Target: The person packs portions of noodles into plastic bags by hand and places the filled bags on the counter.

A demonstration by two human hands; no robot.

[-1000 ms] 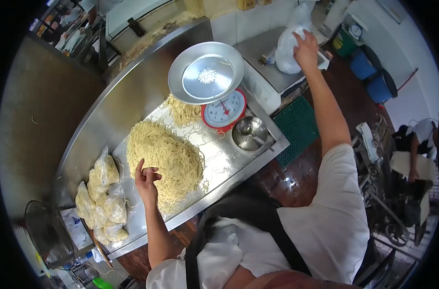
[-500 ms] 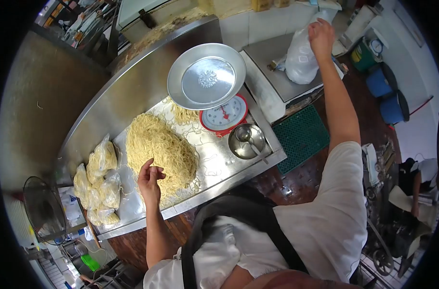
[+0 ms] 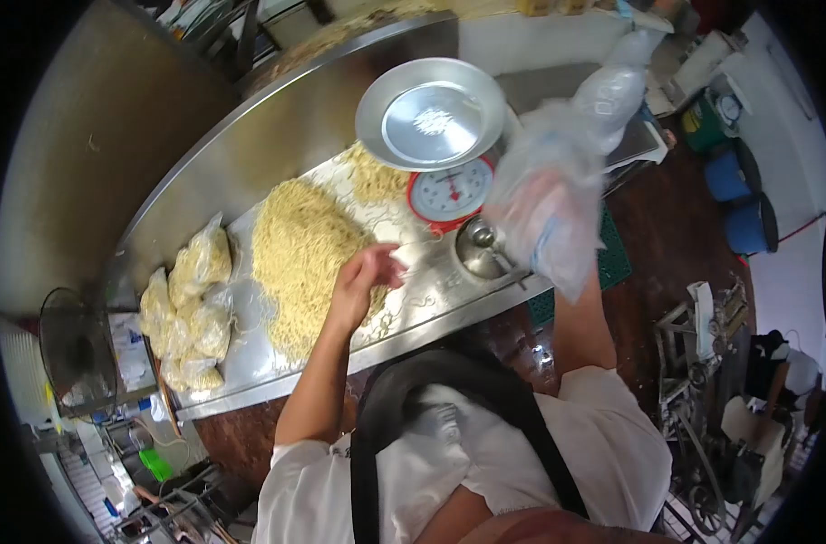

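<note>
Nearest, taking the scale (image 3: 452, 189) as landmark: the right hand (image 3: 550, 201), right of it, grips a clear plastic bag (image 3: 558, 258), blurred; how far its fingers close cannot be told. The left hand (image 3: 369, 272), left of it, is half-curled, apparently empty, by the noodle pile (image 3: 299, 263). Farther, beyond its right side, stands a filled plastic bag (image 3: 610, 95).

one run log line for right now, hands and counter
right hand: holds plastic bag | left hand: fingers curled, near noodles | scale: on counter | filled bags: left of noodles
</note>
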